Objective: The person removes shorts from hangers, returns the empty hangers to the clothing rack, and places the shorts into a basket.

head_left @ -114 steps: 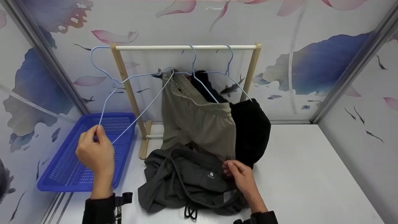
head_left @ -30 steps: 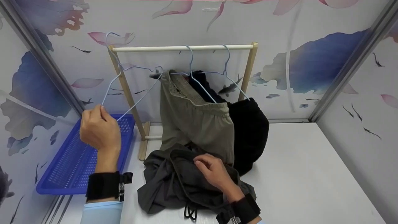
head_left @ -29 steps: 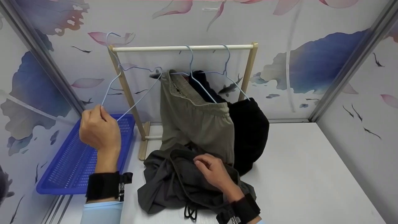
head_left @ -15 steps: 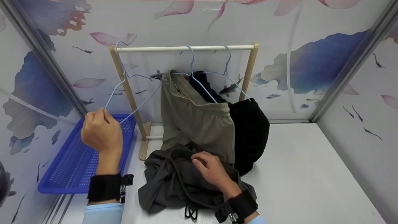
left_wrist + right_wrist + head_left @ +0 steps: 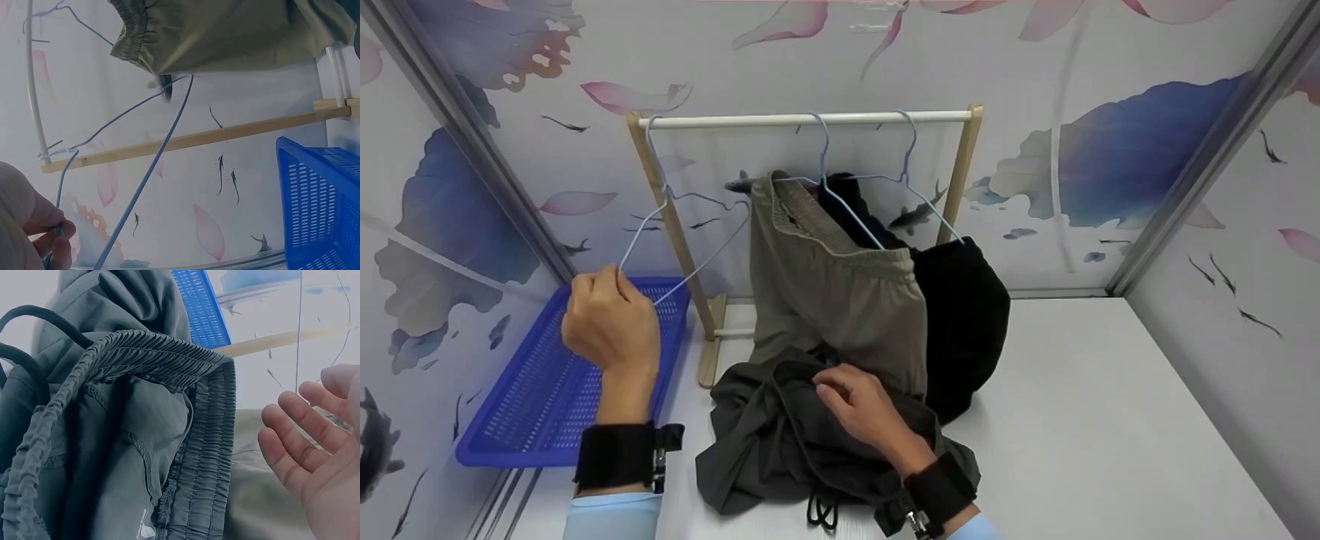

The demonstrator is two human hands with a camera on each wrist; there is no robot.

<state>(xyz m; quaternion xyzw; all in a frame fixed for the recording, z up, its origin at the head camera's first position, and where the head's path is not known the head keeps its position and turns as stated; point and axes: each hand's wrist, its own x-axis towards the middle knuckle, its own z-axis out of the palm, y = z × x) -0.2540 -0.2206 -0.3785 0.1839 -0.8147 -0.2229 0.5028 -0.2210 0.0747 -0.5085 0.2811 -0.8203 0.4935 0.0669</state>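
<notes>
Near the front edge of the counter [image 5: 1110, 420] lie dark grey shorts [image 5: 780, 450] in a heap. The right hand [image 5: 859, 409] hovers over them, its fingers [image 5: 292, 439] loosely spread and gripping nothing. Further back on the left, the left hand [image 5: 611, 326] pinches the lower wire of a pale blue hanger [image 5: 675, 225], whose hook sits at the left end of the rack's rail [image 5: 810, 118]. A blue basket [image 5: 532, 390] lies beneath. Olive shorts [image 5: 832, 292] and a black garment [image 5: 967, 315] hang behind.

A white table [image 5: 1095, 420] carries a blue basket [image 5: 532, 420] at its left edge, a wooden rack [image 5: 709, 360] at the back, and crumpled dark grey shorts [image 5: 765, 450] in front.
</notes>
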